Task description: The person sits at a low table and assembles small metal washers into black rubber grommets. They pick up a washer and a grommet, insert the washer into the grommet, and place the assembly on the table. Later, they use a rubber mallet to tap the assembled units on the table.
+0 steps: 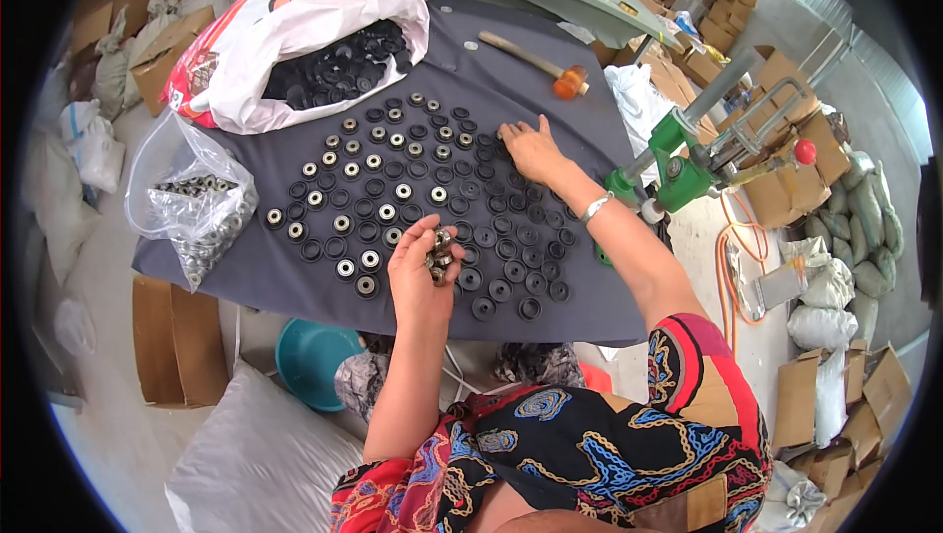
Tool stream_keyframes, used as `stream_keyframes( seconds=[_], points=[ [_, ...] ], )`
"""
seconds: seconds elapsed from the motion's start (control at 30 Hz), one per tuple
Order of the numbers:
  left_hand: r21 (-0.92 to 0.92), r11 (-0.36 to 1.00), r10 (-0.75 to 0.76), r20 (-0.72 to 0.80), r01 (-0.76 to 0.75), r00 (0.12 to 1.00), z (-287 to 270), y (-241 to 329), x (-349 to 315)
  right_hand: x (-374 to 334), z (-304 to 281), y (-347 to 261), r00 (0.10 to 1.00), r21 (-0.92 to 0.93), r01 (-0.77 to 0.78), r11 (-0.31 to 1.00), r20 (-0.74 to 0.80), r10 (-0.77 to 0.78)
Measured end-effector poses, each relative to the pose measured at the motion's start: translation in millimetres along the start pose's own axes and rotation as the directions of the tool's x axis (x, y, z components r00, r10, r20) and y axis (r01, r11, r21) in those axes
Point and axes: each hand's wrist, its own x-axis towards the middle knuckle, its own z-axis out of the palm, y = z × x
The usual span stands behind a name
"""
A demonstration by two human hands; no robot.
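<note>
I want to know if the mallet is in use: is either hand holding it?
No: the mallet lies on the table, while the left hand holds metal rings and the right hand is at the black rings.

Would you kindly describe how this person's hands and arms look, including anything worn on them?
The left hand and right hand are gloveless. A shiny silver-coloured bracelet is worn on the right. Short red-and-black sleeves with multicoloured patterning leave the forearms uncovered.

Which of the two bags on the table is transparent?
The smaller left bag with metal rings; the larger red-and-white sack with black discs is opaque.
</note>
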Motion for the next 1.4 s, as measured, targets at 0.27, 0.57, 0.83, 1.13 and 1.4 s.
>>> stream_keyframes(
  seconds=[0.27,0.57,0.83,1.13,1.4],
  points=[
    [0.102,0.994,0.026,0.013,-0.027,1.0,-11.8,3.0,5.5,-40.0,-105.8,-86.1,0.941,0.689,0.321,0.65,-0.311,-0.134],
    [0.129,0.991,0.025,0.069,-0.034,0.997,-4.5,-10.1,4.1,-60.6,-140.1,-117.0,0.95,0.626,0.279,0.729,-0.067,-0.306],
    [0.157,0.986,0.041,0.048,-0.048,0.998,0.3,-6.8,-1.3,-59.6,-139.0,-129.5,0.976,0.55,0.196,0.812,-0.027,-0.217],
    [0.122,0.991,0.052,0.07,-0.06,0.996,-3.3,-9.9,-0.6,-62.3,-130.1,-121.5,0.933,0.544,0.359,0.758,-0.203,-0.296],
    [0.16,0.986,0.041,0.065,-0.051,0.997,-1.2,-7.7,-1.7,-68.3,-137.3,-116.7,0.929,0.506,0.368,0.78,-0.175,-0.325]
  ],
)
